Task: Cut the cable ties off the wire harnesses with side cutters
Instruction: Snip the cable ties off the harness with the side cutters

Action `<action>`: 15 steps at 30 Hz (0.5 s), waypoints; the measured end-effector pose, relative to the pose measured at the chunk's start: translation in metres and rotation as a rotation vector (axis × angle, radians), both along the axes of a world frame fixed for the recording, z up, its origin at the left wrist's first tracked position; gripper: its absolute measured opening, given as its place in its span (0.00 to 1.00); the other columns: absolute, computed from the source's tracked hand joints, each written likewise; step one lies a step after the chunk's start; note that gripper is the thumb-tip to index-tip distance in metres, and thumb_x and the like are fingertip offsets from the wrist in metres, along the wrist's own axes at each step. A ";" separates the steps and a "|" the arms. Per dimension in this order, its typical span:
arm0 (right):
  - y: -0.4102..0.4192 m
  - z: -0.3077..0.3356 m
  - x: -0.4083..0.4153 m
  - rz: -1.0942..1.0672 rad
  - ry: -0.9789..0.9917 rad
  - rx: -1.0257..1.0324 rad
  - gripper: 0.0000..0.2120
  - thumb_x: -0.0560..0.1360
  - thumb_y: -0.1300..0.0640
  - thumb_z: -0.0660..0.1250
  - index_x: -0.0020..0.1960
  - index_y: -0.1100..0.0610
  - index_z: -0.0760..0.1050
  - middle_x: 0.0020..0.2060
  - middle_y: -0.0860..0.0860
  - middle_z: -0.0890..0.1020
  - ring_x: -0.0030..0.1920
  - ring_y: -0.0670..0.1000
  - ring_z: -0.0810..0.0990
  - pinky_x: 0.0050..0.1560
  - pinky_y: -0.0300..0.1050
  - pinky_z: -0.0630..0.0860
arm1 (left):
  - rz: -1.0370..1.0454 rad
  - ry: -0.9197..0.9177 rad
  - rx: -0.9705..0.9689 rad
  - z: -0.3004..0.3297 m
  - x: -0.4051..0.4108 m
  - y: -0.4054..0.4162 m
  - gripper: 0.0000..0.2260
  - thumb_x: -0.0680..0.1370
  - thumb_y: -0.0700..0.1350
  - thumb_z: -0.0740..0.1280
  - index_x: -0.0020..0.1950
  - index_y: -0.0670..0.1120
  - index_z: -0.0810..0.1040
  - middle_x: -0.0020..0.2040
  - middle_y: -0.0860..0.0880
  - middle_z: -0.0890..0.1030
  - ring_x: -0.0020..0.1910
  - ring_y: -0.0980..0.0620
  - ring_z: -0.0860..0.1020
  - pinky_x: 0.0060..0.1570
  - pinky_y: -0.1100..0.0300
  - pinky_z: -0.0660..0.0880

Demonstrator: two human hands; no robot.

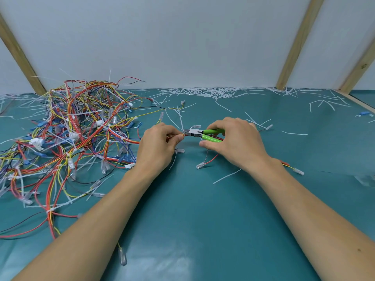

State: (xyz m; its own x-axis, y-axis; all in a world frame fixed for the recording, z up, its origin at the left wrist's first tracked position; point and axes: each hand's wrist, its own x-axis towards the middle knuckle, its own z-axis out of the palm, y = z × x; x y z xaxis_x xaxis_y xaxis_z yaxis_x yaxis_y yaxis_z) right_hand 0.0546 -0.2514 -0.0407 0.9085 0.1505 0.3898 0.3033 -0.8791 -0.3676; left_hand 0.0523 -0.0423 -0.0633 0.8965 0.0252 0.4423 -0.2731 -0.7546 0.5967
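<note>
The cutting step is under way. The left hand [157, 145] pinches a small bundle of wires [172, 137] between thumb and fingertips, holding it just above the teal counter [203, 220]. The right hand [233, 140] is wrapped round the green handles of the side cutters [200, 133], whose nose points left and sits right at the pinched spot. Whether the blades already have the tie between them is too small to tell.

As I judge it, the next move calls for a short squeeze on the tie alone, with the blades kept clear of the wire insulation beside it and the left hand's fingertips.

By count: one pair of cutters, two hands at work, one harness in hand. The big tangled pile of harnesses [77, 128] lies at the left, still carrying many white ties; they are too knotted to count. Cut tie scraps [213, 92] lie scattered along the far edge, far too many to number, with a few more near the hands.
</note>
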 end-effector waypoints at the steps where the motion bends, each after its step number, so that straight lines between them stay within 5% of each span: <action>1: 0.000 0.000 0.000 -0.001 0.006 0.007 0.19 0.70 0.32 0.73 0.55 0.42 0.83 0.47 0.44 0.82 0.54 0.51 0.77 0.59 0.55 0.71 | 0.000 -0.004 -0.005 0.000 0.000 0.000 0.03 0.78 0.45 0.73 0.47 0.48 0.86 0.41 0.51 0.79 0.40 0.49 0.76 0.42 0.57 0.70; 15: 0.002 -0.001 -0.001 -0.003 -0.007 0.030 0.18 0.71 0.33 0.73 0.54 0.42 0.84 0.45 0.43 0.80 0.51 0.50 0.77 0.56 0.52 0.71 | 0.022 -0.004 0.022 0.001 0.000 0.001 0.03 0.77 0.46 0.73 0.47 0.48 0.86 0.40 0.52 0.79 0.41 0.49 0.77 0.42 0.56 0.71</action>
